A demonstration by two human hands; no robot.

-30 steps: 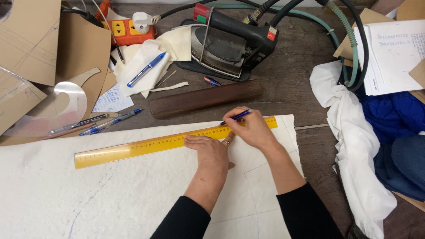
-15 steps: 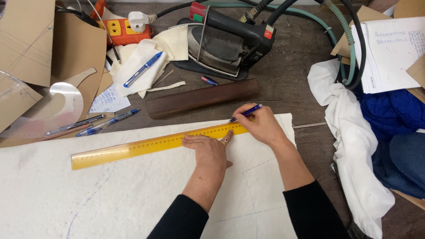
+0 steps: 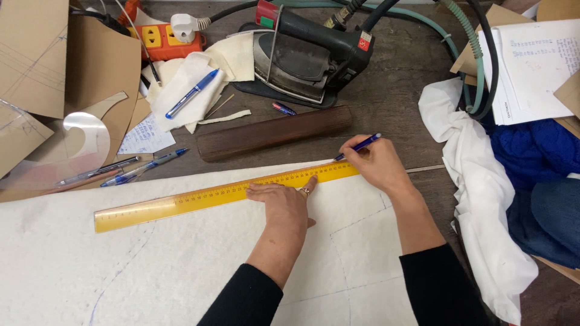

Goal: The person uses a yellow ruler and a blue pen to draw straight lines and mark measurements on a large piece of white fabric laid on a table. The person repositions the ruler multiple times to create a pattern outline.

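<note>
A long yellow ruler (image 3: 199,198) lies slanted across the top edge of a white felt-like sheet (image 3: 90,271) marked with faint blue lines. My left hand (image 3: 283,202) presses flat on the ruler near its right half, fingers spread. My right hand (image 3: 377,164) grips a blue pen (image 3: 359,146), its tip touching the sheet at the ruler's right end.
A dark wooden block (image 3: 275,131) lies just beyond the ruler. Behind it stand a black steam iron (image 3: 308,54) with hoses and an orange power strip (image 3: 163,39). Pens (image 3: 142,166), cardboard patterns (image 3: 36,60), a clear curve template (image 3: 66,151), white cloth (image 3: 477,181), papers (image 3: 531,66), blue fabric (image 3: 538,151).
My right hand and the pen have slid to the right along the ruler's edge to its right end. My left hand stays pressed on the ruler.
</note>
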